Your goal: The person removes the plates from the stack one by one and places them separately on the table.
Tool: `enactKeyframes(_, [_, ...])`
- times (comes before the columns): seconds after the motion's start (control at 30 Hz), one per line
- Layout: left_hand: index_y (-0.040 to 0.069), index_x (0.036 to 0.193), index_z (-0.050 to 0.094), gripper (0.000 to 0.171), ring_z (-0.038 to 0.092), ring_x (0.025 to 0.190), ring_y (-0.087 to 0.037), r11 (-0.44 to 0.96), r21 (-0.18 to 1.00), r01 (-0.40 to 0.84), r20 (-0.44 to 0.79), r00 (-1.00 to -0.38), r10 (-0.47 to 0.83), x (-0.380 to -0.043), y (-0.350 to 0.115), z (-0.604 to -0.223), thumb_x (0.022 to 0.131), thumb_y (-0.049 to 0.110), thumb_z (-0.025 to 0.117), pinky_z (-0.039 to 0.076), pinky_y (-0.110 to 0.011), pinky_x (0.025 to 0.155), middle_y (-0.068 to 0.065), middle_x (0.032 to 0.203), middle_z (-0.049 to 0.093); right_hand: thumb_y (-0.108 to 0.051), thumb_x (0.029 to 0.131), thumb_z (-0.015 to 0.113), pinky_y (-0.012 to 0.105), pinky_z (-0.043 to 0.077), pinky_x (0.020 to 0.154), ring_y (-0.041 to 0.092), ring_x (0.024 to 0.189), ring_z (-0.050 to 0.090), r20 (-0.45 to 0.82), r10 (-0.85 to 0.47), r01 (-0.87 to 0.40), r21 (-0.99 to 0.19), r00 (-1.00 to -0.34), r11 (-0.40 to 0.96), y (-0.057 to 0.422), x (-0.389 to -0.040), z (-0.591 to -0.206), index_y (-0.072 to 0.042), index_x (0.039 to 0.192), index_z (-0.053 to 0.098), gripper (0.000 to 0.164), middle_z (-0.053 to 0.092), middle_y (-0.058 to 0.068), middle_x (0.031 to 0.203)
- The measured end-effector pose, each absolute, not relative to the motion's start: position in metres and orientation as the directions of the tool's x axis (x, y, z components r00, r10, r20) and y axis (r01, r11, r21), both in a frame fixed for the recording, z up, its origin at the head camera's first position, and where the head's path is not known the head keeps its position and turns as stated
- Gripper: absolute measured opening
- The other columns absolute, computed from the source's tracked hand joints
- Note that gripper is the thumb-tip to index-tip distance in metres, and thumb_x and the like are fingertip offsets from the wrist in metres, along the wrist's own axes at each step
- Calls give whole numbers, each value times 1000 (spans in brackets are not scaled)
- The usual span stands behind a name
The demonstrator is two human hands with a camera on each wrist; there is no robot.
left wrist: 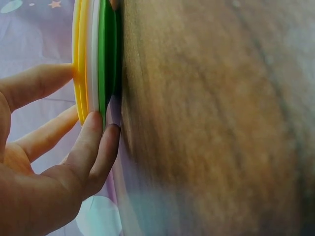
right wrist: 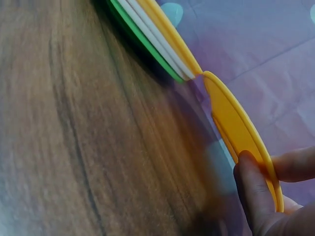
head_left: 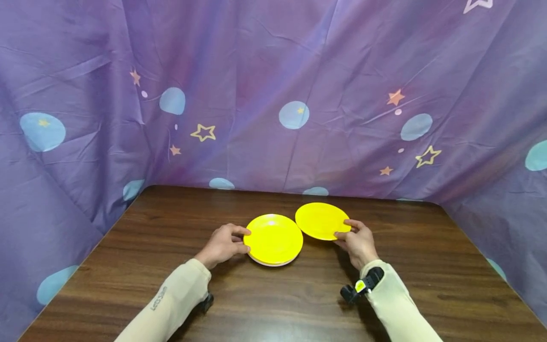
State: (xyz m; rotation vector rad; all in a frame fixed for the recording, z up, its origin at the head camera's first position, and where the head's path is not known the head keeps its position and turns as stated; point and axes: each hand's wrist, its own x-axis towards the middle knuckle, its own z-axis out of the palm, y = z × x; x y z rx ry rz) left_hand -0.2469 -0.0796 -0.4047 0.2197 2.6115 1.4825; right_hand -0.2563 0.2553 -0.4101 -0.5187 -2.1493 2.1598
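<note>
A stack of round plates sits on the table, its top yellow plate (head_left: 273, 239) bright in the head view. In the left wrist view, yellow rims (left wrist: 80, 93) lie above white rims (left wrist: 93, 59) and green plates (left wrist: 106, 59). My left hand (head_left: 224, 244) holds the stack at its left edge, fingertips spread over the yellow, white and green rims. My right hand (head_left: 358, 241) pinches another yellow plate (head_left: 318, 220) by its right edge, with fingers on both faces. This plate is raised off the table to the right of the stack, its near edge overlapping the stack's rim.
The brown wooden table (head_left: 149, 285) stretches out on both sides of the plates. Behind it and along its sides hangs a purple curtain (head_left: 256, 71) with stars and blue circles. Black wrist devices (head_left: 363, 285) sit by the light sleeves.
</note>
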Motion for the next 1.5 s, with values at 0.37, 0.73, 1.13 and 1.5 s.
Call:
enactKeyframes(0.37, [3, 119, 72, 41, 67, 110, -30, 517, 853, 71, -35, -981, 193, -246, -80, -403, 79, 1, 79, 60, -31, 80, -19, 133, 59, 16, 85, 60, 20, 60, 69, 12, 85, 61, -186, 285, 178, -983, -941, -54, 257, -257, -413, 12, 143, 32, 64, 42, 18, 117])
enactKeyframes(0.73, [2, 117, 72, 41, 68, 106, -29, 517, 852, 82, -21, -982, 190, -247, -79, -404, 77, 0, 79, 61, -31, 79, -20, 129, 60, 19, 85, 55, 20, 60, 68, 11, 80, 59, -203, 276, 194, -979, -940, -58, 259, -262, -413, 12, 143, 30, 64, 40, 18, 117])
enactKeyframes(1.13, [2, 116, 73, 41, 68, 101, -26, 520, 849, 94, -9, -981, 193, -244, -77, -404, 75, 0, 80, 60, -30, 78, -19, 123, 62, 17, 83, 60, 17, 59, 67, 19, 88, 59, -191, 268, 212, -976, -944, 52, 263, -266, -415, 14, 144, 29, 68, 39, 22, 119])
enactKeyframes(1.5, [1, 114, 73, 41, 70, 99, -26, 512, 852, 107, 10, -982, 187, -245, -78, -402, 73, -2, 80, 60, -30, 76, -16, 118, 68, 2, 82, 71, 14, 52, 65, 13, 80, 62, -120, 253, 218, -888, -960, 404, 266, -272, -410, 12, 145, 38, 73, 47, 34, 138])
